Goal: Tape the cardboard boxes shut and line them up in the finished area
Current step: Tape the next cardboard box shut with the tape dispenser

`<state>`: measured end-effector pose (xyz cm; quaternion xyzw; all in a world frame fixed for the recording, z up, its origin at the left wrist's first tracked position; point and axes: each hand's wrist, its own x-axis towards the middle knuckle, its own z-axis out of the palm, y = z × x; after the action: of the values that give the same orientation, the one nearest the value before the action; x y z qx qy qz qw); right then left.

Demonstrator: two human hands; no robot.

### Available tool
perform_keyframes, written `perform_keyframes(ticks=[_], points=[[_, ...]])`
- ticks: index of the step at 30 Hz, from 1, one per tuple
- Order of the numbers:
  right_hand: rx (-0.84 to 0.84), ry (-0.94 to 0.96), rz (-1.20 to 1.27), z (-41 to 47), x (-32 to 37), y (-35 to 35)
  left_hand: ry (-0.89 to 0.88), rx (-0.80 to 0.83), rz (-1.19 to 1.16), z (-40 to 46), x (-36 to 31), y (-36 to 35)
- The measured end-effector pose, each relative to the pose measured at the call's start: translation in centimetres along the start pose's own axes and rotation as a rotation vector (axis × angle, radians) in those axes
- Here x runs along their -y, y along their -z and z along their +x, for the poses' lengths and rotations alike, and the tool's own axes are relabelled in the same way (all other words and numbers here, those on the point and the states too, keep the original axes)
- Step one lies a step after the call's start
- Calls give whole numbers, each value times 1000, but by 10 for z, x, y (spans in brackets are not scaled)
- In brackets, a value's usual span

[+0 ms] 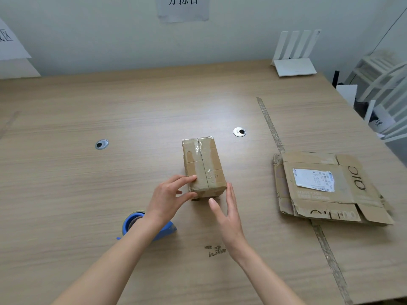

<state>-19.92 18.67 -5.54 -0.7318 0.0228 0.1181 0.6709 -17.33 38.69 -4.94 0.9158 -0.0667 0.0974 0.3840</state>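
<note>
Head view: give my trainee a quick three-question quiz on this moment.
1. True or false: the tape dispenser lies right of the box.
2. Which hand touches the box: A left, B right, C neither?
3. Fill in: the flattened carton bears a white ____.

Key: 1 false, it lies under the left forearm, left of the box. 2 A, fingers on the near left corner; the right hand is open beside it. 3 label.

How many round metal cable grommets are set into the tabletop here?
2: one grommet left of the small taped box, the other grommet beyond the box to its right. None seems hidden.
</note>
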Motion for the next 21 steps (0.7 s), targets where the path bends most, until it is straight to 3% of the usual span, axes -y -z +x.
perform_keyframes(ticks=[10, 15, 21], points=[[-12, 3, 79, 19, 7, 7, 92, -51, -44, -2, 8, 10], [-76, 70, -113, 40, 19, 23, 113, -19, -138, 2, 4, 11], [80, 46, -121, 69, 35, 18, 104, -12, -172, 15, 0, 9]])
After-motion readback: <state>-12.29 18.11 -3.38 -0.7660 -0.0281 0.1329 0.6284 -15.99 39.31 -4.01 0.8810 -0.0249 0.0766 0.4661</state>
